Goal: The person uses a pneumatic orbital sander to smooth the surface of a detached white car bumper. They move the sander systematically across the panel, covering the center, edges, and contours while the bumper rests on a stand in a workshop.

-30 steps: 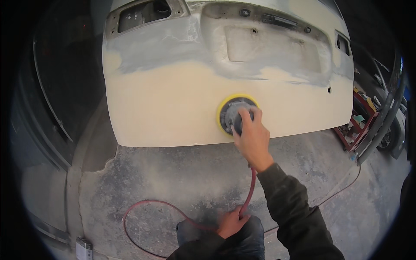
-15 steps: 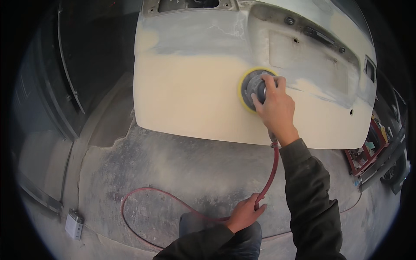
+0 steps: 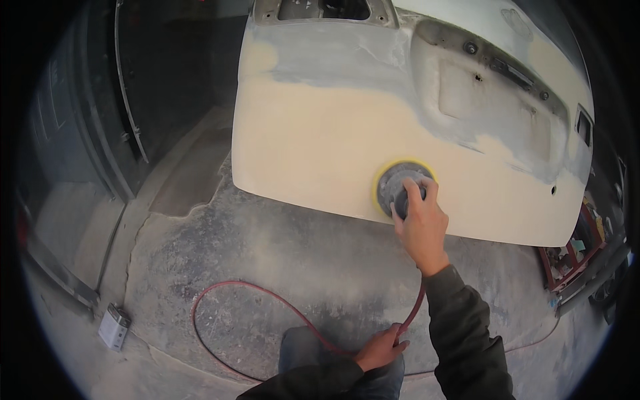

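Note:
My right hand (image 3: 425, 227) grips a round grey air sander (image 3: 393, 185) with a yellow-edged pad. The pad rests on the lower part of a vehicle tailgate (image 3: 313, 147), near its bottom edge. Cream filler covers this lower area, with sanded grey and white patches above it. A red air hose (image 3: 415, 308) runs down from beneath my right wrist. Lower down, in front of my knee, my left hand (image 3: 381, 348) is closed around that hose. From there the hose loops across the floor to the left.
A metal can (image 3: 114, 328) stands on the dusty concrete floor (image 3: 253, 247) at the lower left. Dark door panels (image 3: 87, 113) line the left side. A red cart with assorted items (image 3: 567, 263) sits by the tailgate's right corner. The tailgate has a recessed plate area (image 3: 487, 90).
The sander and my right hand have moved down the panel toward its bottom edge. The whole view has shifted a little, and my left hand still holds the hose.

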A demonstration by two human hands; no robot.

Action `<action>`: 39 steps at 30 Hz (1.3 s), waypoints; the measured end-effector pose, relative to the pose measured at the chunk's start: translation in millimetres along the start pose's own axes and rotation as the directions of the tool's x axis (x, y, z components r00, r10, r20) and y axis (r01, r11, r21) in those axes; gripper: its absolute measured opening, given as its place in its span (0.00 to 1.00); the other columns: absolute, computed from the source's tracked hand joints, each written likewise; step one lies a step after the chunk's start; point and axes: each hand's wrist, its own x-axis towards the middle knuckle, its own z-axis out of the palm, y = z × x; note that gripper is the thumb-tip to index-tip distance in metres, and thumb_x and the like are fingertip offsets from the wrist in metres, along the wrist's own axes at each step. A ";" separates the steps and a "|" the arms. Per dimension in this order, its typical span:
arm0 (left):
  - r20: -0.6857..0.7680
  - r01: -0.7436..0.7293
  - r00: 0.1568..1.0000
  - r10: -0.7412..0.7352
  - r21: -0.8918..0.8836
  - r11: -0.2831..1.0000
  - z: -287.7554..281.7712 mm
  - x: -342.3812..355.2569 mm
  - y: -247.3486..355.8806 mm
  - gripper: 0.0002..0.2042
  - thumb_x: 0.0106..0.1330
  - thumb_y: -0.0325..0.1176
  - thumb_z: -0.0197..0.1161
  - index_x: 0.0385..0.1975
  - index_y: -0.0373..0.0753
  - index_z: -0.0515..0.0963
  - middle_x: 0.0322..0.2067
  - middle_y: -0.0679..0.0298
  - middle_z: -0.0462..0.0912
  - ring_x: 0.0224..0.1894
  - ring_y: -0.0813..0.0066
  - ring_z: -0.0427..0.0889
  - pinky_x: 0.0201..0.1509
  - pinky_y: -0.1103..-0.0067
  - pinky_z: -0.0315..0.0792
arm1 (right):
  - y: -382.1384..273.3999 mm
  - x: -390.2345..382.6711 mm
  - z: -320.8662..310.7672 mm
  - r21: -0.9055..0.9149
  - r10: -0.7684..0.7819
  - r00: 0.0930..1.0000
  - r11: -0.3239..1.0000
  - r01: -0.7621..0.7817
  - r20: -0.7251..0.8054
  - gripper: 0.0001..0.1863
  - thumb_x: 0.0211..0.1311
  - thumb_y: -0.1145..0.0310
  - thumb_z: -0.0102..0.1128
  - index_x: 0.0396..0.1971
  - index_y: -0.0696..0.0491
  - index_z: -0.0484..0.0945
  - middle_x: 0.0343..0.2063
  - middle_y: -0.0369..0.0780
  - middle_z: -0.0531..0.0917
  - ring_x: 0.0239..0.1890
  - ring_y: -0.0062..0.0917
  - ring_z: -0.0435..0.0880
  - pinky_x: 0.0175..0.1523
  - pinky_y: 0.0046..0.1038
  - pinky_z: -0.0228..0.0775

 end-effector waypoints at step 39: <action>0.082 -0.091 0.993 0.085 0.073 0.993 -21.4 7.0 38.2 0.25 0.71 0.42 0.69 0.61 0.37 0.71 0.30 0.57 0.82 0.30 0.63 0.83 0.37 0.69 0.77 | 23.8 33.0 -28.8 0.030 0.087 0.996 0.996 -0.088 0.022 0.34 0.49 0.73 0.76 0.58 0.44 0.73 0.54 0.44 0.74 0.38 0.46 0.87 0.40 0.43 0.81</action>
